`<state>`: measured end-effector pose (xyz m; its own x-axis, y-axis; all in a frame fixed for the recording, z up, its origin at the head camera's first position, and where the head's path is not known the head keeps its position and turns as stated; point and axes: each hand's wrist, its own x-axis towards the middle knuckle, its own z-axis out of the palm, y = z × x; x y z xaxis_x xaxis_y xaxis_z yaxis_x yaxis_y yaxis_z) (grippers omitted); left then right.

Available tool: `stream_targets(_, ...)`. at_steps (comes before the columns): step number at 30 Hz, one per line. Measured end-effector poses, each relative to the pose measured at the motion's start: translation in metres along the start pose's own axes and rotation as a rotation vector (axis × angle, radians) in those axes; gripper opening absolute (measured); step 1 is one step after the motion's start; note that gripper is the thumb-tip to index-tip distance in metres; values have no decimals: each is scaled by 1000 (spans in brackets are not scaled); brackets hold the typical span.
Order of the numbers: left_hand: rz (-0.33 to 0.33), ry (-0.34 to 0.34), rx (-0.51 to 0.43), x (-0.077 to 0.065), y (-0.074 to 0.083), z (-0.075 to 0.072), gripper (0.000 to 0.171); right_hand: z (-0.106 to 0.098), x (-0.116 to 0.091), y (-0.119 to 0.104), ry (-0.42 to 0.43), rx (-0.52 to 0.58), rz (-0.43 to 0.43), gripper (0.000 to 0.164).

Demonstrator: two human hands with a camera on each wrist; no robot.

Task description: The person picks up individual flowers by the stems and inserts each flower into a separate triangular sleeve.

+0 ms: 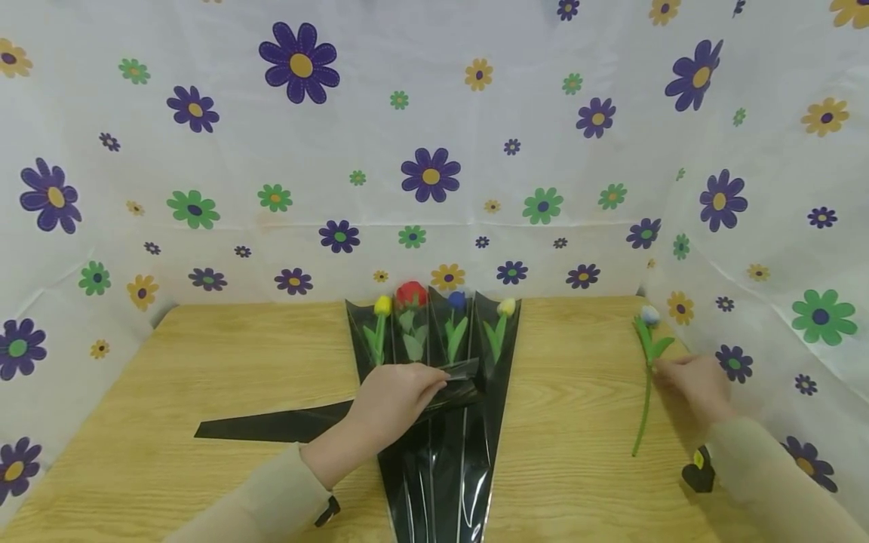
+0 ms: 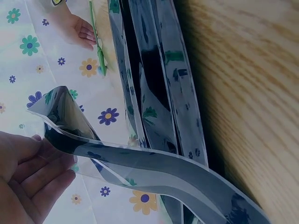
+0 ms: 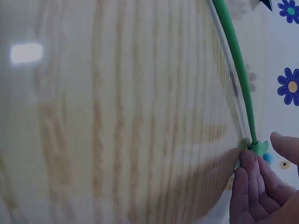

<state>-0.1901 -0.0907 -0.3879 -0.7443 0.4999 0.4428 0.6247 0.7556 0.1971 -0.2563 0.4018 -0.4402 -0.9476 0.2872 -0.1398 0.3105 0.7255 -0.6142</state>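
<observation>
My left hand (image 1: 397, 400) pinches the wide mouth of a black flower sleeve (image 1: 271, 424) with a clear film front. The sleeve lies crosswise over several wrapped flowers, its narrow end pointing left. In the left wrist view, its mouth (image 2: 63, 112) gapes beside the thumb and fingers. At the right, a light blue artificial tulip (image 1: 649, 315) with green leaves and a long stem lies on the table. My right hand (image 1: 695, 381) touches the tulip near its leaves; in the right wrist view the thumb stands apart from the fingertips (image 3: 250, 158).
Side by side at the middle of the wooden table (image 1: 570, 437) lie black sleeves (image 1: 448, 452) holding a yellow tulip (image 1: 383, 305), a red rose (image 1: 411, 294), a blue flower (image 1: 456, 300) and a white tulip (image 1: 506, 307). Flower-printed cloth (image 1: 380, 136) walls the back and sides.
</observation>
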Motion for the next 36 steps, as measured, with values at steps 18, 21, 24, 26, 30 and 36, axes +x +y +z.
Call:
stream_targets(18,18,-20,24,4,-1,-2,12,2,9,-28,-40,-80,-43,35)
stream_targets(21,27,-8,32,5,-1,-3,12,2,10,-29,-49,-77,-51,33)
stream_targets(24,28,-1,35,5,-2,-4,13,3,10,-31,-57,-67,-52,30)
stream_targets(26,24,-1,32,5,-2,-3,13,3,9,-32,-61,-70,-50,30)
stream_targets(30,12,-6,16,3,-2,-2,13,3,8,-34,-75,-75,-40,32)
stream_targets(36,-5,-20,-1,1,-2,0,13,4,7,-32,-111,-89,-8,33)
